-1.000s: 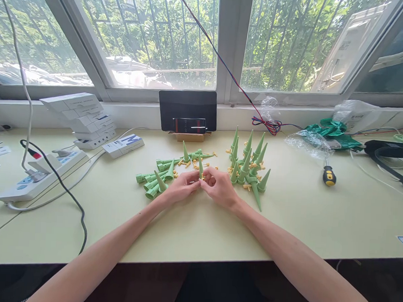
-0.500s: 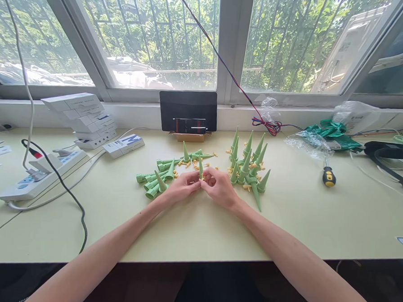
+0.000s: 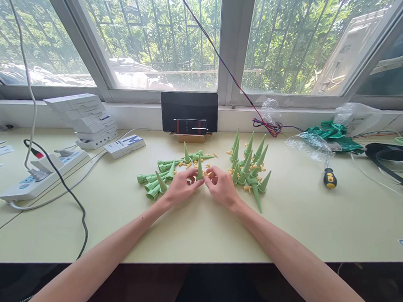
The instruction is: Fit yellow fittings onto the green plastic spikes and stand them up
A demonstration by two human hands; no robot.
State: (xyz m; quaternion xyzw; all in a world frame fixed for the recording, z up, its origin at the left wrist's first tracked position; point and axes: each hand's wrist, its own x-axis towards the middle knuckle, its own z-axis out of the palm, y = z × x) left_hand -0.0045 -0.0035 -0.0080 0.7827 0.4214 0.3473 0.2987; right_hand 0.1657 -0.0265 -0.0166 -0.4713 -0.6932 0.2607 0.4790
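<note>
Upright between my hands is a green plant watering spike (image 3: 199, 170), a cone with its tip pointing up. The fingers of my left hand (image 3: 183, 184) are closed round its lower part. My right hand (image 3: 221, 186) is pinched at the spike's right side, where a small yellow valve (image 3: 205, 173) shows at the fingertips; the fingers partly hide it. To the left lies a group of green watering spikes and ribbed tubes (image 3: 155, 184). Right of my hands stands a cluster of spikes (image 3: 245, 170) with yellow valves on their sides, one spike lying point toward me.
Loose yellow valves (image 3: 194, 157) lie behind my hands. A phone (image 3: 191, 126) leans on a dark tablet (image 3: 189, 107) at the back. A power strip (image 3: 48, 172) and stacked white boxes (image 3: 88, 120) are left; a screwdriver (image 3: 330, 178) and plastic bags (image 3: 334, 133) are right.
The spike between my hands shows more of its lower body now. My right fingertips have shifted slightly right, to its side. The view has moved a little; the other things lie as before.
</note>
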